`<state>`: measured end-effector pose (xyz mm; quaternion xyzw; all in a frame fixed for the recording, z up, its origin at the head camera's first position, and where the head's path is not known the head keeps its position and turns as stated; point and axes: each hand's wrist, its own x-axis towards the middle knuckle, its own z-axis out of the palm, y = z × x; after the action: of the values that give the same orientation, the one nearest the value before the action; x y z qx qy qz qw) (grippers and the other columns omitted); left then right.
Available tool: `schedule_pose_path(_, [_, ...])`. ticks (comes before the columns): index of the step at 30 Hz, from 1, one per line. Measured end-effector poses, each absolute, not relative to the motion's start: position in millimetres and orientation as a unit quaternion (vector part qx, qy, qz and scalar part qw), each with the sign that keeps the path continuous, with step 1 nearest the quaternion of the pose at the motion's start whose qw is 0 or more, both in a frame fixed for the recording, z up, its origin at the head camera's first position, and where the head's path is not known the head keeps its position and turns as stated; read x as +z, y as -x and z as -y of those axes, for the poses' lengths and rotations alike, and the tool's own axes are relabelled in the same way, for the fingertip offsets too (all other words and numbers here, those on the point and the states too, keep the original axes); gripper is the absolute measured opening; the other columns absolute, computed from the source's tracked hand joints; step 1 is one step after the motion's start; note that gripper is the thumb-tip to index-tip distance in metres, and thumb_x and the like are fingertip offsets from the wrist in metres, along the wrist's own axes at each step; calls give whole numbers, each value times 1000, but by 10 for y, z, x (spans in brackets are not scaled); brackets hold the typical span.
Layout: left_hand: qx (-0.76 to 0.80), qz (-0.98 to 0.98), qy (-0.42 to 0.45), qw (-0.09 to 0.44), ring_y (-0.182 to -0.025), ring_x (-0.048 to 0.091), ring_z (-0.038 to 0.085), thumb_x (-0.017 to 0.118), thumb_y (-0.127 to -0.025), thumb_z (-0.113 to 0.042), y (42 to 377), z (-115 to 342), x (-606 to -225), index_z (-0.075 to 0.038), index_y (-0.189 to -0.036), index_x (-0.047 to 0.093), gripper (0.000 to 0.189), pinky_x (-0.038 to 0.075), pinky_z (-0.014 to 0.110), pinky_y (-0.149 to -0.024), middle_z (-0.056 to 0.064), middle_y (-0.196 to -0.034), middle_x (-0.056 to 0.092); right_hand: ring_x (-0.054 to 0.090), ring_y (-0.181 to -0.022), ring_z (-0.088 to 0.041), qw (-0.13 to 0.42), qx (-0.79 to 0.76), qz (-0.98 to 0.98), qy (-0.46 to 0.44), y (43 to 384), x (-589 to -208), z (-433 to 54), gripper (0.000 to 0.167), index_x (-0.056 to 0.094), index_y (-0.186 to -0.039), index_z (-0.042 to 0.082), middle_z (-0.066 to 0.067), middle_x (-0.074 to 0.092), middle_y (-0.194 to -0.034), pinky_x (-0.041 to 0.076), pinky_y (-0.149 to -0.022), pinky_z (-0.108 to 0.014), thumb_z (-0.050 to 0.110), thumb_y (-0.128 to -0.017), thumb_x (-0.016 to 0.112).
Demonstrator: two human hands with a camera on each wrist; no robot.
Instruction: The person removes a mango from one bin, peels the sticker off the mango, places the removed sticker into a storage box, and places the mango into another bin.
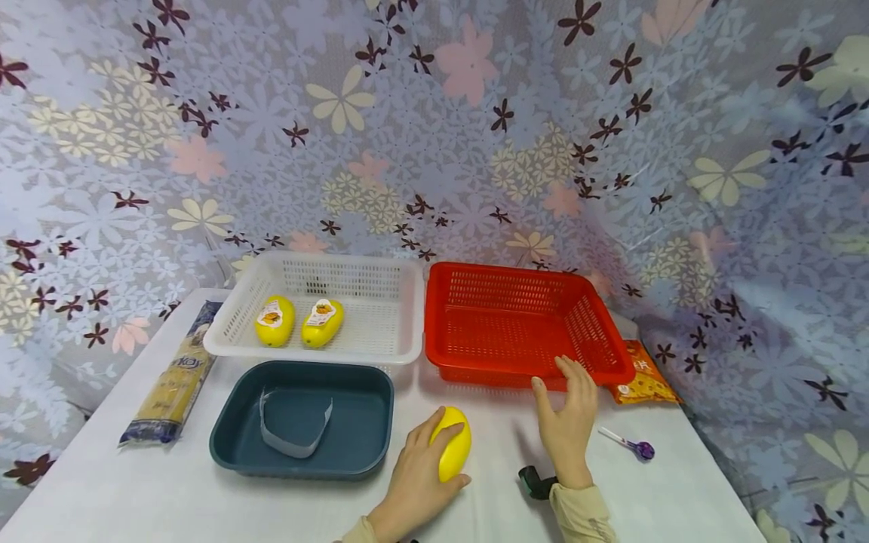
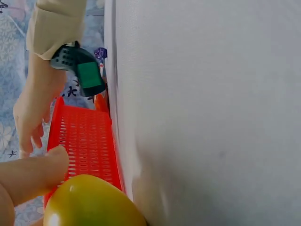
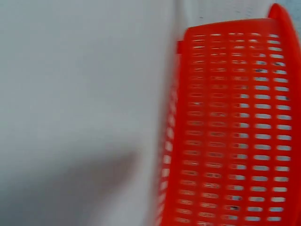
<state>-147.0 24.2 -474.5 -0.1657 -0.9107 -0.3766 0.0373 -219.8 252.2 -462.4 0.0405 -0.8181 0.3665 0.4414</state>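
Observation:
My left hand [image 1: 421, 475] grips a smooth yellow mango [image 1: 456, 445] at the front middle of the table, its fingers over the top and thumb on the near side. Close up in the left wrist view, the mango [image 2: 91, 205] looks shiny, with the thumb beside it. My right hand [image 1: 570, 418] holds nothing, fingers extended near the front rim of the red basket [image 1: 526, 373]. Two more mangoes with stickers, one at left [image 1: 274, 320] and one beside it [image 1: 322, 323], lie in the white basket [image 1: 380, 351]. The right wrist view shows the red basket's slotted wall [image 3: 225, 127].
A dark teal tray [image 1: 353, 464] with a pale curved strip [image 1: 299, 450] inside stands left of my left hand. Packaged pasta [image 1: 170, 385] lies at far left. To the right are an orange snack bag [image 1: 648, 377] and a purple lollipop [image 1: 643, 451]. A patterned cloth hangs behind.

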Motion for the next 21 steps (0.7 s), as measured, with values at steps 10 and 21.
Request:
schedule_pose_path(10, [-385,906,168,45,-118,53,32,80,-72,-14,1487,-225,-4754,-22,-131,58,63,51,51,-90,9,-150,41,46,-125,-46,447,332,829,-62,2244,-4746,-2473,49,61,-123,-3,-26,59,-128,21,-110,-66,11,-79,75])
schedule_pose_path(21, [-432,886,163,46,-119,55,31,75,-69,-10,1532,-169,-4685,-23,-126,63,60,48,52,-94,8,-145,48,41,-130,-44,433,340,833,-54,2249,-4801,-2463,45,62,-123,-2,-26,57,-131,14,-115,-64,11,-82,73])
